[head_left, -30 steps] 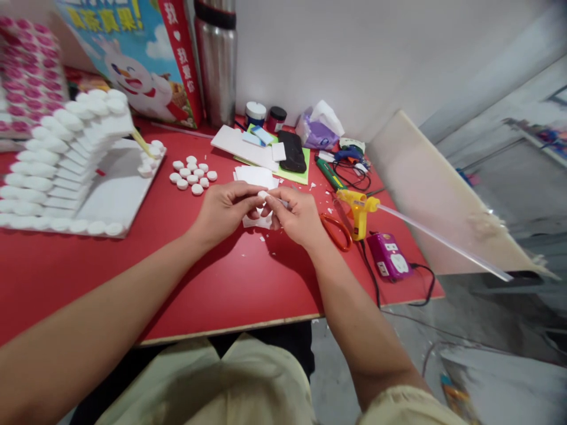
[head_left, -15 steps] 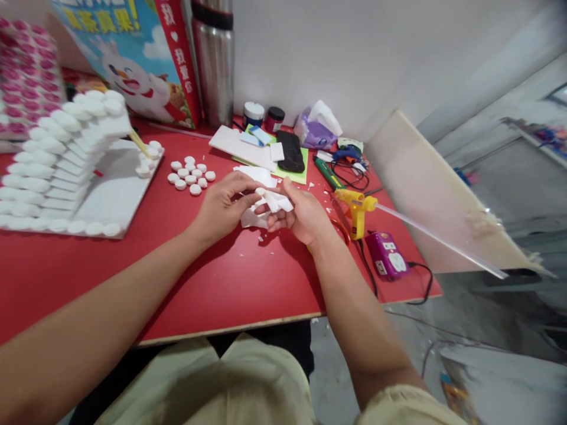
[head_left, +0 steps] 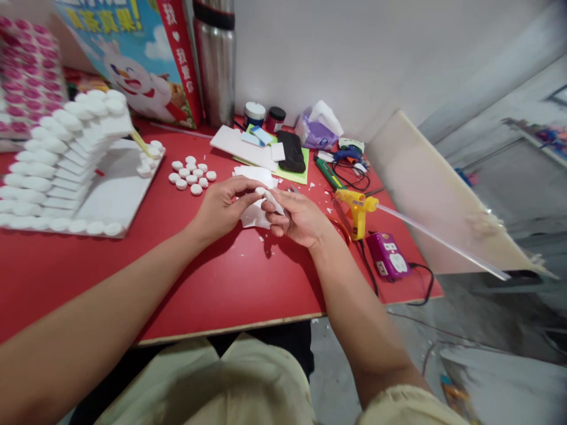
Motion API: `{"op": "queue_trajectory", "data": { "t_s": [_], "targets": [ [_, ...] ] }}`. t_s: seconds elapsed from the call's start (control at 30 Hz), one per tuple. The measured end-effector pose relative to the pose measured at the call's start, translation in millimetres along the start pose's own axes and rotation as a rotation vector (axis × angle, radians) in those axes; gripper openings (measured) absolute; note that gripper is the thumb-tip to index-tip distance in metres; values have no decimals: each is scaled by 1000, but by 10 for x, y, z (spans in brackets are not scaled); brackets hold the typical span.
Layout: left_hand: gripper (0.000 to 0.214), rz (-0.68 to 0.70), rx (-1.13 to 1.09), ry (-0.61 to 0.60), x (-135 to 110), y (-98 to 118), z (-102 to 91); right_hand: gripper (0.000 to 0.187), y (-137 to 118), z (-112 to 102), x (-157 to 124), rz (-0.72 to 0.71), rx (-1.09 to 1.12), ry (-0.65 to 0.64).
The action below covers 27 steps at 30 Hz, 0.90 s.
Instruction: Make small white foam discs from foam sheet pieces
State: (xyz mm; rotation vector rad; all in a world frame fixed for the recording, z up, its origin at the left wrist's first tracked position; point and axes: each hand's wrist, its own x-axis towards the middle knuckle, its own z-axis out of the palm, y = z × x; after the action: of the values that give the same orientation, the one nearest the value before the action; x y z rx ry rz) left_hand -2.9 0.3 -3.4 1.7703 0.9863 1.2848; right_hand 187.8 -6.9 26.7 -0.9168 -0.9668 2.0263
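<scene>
In the head view my two hands meet over the red table. My left hand (head_left: pixel 218 208) pinches one end of a small crumpled piece of white paper (head_left: pixel 276 202) between thumb and fingers. The other end is gripped by my right hand (head_left: pixel 305 217), its thumb pressed on top and its fingers curled below. Whether something is wrapped inside the paper cannot be seen. Below the hands lie white sheets (head_left: pixel 253 219) with small scraps around them. Several white round pieces (head_left: pixel 191 177) lie in a group left of my left hand.
A white stepped model (head_left: pixel 66 171) edged with round pieces stands at the left. At the right lie a yellow glue gun (head_left: pixel 358 209), a purple power box (head_left: pixel 388 255) and a green tool (head_left: pixel 328 173). A steel flask (head_left: pixel 215 71) and tissue pack (head_left: pixel 318 128) stand behind.
My right thumb and fingers have closed over the white paper, which was spread loosely across that hand and now shows as a narrower strip. My left hand keeps its pinch.
</scene>
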Motion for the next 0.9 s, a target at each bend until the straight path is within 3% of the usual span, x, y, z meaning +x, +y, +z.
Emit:
{"op": "queue_trajectory", "data": {
  "t_s": [0.2, 0.37, 0.53, 0.77, 0.9],
  "targets": [
    [20, -67, -49, 20, -2, 7, -2, 35, 36, -8, -8, -71, -113, 5],
    [23, -163, -127, 37, -10, 36, 22, 50, 98, -6, 30, -210, -290, 123],
    [24, -223, -230, 58, -12, 32, 43, 35, 124, 25, 36, -388, -610, 352],
    [26, -260, -292, 98, -20, 57, 82, 25, 190, 17, 52, -640, -970, 502],
    [24, -268, -330, 174, -35, 72, 145, 18, 253, 59, 54, -745, -1063, 556]
  ]
}}
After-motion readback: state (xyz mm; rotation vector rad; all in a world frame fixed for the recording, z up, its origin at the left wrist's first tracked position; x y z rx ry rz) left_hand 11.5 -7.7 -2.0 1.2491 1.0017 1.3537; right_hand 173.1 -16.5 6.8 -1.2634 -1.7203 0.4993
